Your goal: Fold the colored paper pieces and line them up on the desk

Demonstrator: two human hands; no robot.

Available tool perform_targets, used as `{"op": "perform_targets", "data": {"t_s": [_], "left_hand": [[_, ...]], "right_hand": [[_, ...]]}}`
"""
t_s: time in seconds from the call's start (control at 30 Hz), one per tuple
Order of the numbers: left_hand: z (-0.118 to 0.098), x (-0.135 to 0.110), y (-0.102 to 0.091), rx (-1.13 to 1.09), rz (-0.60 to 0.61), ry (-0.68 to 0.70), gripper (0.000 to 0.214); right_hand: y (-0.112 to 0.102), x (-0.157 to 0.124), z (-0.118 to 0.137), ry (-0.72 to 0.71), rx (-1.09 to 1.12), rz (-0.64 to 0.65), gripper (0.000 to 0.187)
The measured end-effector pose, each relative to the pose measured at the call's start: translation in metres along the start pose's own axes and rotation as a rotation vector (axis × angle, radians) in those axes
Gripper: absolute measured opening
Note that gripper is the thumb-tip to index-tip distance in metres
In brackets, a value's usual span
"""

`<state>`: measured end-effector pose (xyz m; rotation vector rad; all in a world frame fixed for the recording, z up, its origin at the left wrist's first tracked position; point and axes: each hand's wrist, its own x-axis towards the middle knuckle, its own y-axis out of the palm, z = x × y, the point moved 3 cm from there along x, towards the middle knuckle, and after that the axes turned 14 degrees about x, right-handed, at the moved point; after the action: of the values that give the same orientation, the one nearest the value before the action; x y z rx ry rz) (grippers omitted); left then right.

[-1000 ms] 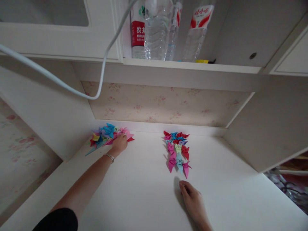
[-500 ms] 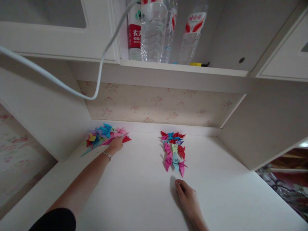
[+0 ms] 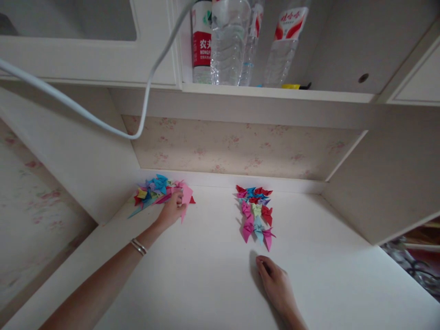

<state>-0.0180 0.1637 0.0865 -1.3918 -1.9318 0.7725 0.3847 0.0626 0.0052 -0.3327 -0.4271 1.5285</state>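
Observation:
My left hand (image 3: pixel 173 210) pinches a light pink paper crane (image 3: pixel 186 195) at the front right of a jumbled pile of folded paper cranes (image 3: pixel 160 184). The pile is blue, yellow, purple, red and pink, and part of it is hidden behind the hand. My right hand (image 3: pixel 273 279) is loosely curled at the white desktop, with nothing visible in its fingers. Just beyond it lie several paper cranes set close together in rows (image 3: pixel 257 222), with pink, pale blue, pale green and red ones in front and red and blue ones behind.
Above the white desktop (image 3: pixel 213 275) runs an open shelf (image 3: pixel 275 91) with several clear plastic bottles (image 3: pixel 228 55) on it. A white cable (image 3: pixel 146 101) hangs in front at the upper left. Side panels (image 3: pixel 364 183) stand left and right, with floral wallpaper (image 3: pixel 220 146) at the back.
My left hand has drawn slightly right and toward me, lifting the light pink paper crane at the pile's edge. My right hand keeps its curled pose. The view has shifted slightly.

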Motion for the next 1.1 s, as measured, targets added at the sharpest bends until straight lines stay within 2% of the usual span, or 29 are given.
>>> {"op": "perform_targets", "data": {"t_s": [0.13, 0.23, 0.33, 0.43, 0.6, 0.67, 0.77, 0.83, 0.93, 1.1], "left_hand": [[-0.026, -0.039, 0.006, -0.265, 0.169, -0.069, 0.030], [-0.052, -0.063, 0.010, -0.460, 0.369, -0.094, 0.034], [-0.079, -0.076, 0.013, -0.420, 0.507, 0.005, 0.031], [-0.100, -0.082, 0.016, -0.340, 0.540, 0.097, 0.024], [-0.109, -0.092, 0.026, -0.382, 0.462, -0.004, 0.037], [-0.108, -0.098, 0.036, -0.431, 0.495, -0.027, 0.037], [-0.107, -0.110, 0.051, -0.474, 0.620, -0.029, 0.034], [-0.110, -0.115, 0.059, -0.445, 0.726, 0.017, 0.030], [-0.120, -0.117, 0.068, -0.342, 0.869, 0.177, 0.027], [-0.142, -0.111, 0.086, -0.166, 0.967, 0.448, 0.023]], "right_hand": [[0.001, 0.000, 0.000, -0.002, -0.035, 0.008, 0.044], [0.001, 0.000, 0.000, 0.002, -0.066, 0.009, 0.044], [0.002, -0.001, 0.001, -0.002, -0.072, 0.002, 0.042], [0.002, -0.004, 0.001, -0.018, -0.052, -0.012, 0.042], [0.001, -0.009, 0.001, -0.017, -0.021, -0.031, 0.041], [0.000, -0.010, 0.002, -0.025, -0.014, -0.040, 0.040], [-0.001, -0.011, 0.003, -0.031, 0.005, -0.044, 0.039], [-0.002, -0.011, 0.004, -0.026, 0.032, -0.046, 0.040], [-0.004, -0.011, 0.006, -0.006, 0.099, -0.059, 0.041], [-0.009, -0.017, 0.004, 0.084, 0.247, -0.135, 0.048]]}}
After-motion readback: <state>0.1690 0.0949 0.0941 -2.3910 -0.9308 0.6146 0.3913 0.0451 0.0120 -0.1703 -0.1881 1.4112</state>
